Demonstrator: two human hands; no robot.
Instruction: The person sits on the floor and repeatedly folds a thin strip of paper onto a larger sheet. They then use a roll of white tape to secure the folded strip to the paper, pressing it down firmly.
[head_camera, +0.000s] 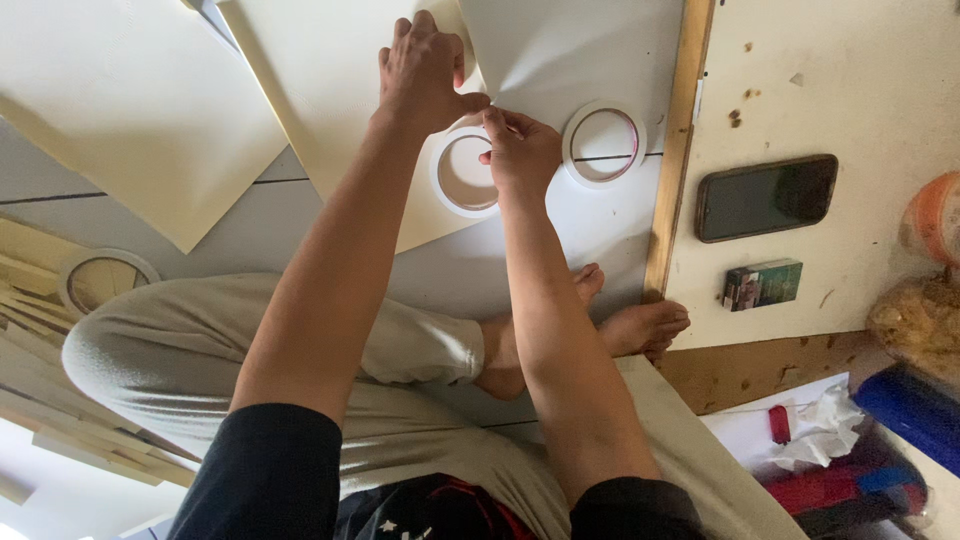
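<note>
My left hand rests on a cream sheet and pinches the lower corner of a white sheet between thumb and fingers. My right hand meets it there, fingers curled and pinching a small strip of tape at that corner. A white tape roll lies flat on the cream sheet right under my right hand. A second roll of tape, white with a red inner rim, lies just to the right on the pale floor.
My crossed legs and bare feet lie below the hands. A wooden strip borders a board holding a dark phone and a small green box. Another cream sheet and a tape roll lie to the left.
</note>
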